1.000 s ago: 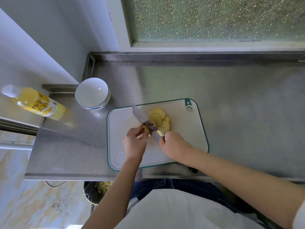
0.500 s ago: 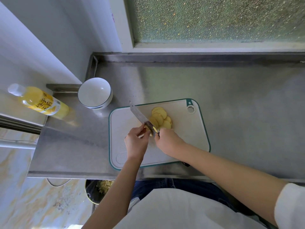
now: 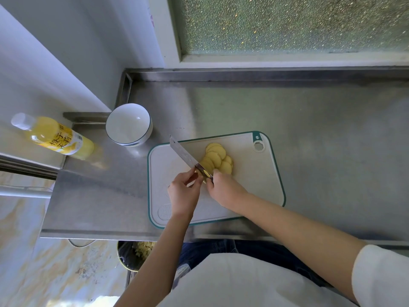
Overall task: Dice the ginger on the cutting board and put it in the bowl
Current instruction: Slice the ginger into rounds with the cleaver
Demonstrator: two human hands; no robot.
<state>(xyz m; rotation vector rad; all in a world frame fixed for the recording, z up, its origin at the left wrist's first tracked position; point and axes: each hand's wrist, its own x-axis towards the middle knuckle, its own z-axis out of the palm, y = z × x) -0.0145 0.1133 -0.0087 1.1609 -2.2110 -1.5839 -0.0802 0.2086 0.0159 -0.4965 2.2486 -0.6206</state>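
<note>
Your bench (image 3: 309,129) is dull, brushed metal. The cutting board (image 3: 254,185) in the middle looks like matt plastic. The bowl (image 3: 128,124), upper left, is smooth and glossy. The knife (image 3: 183,155) blade is shiny metal.

Soft daylight through the frosted window (image 3: 287,23) leaves dull glare on the steel counter (image 3: 309,134); wide-angle bending warps the edges.
</note>
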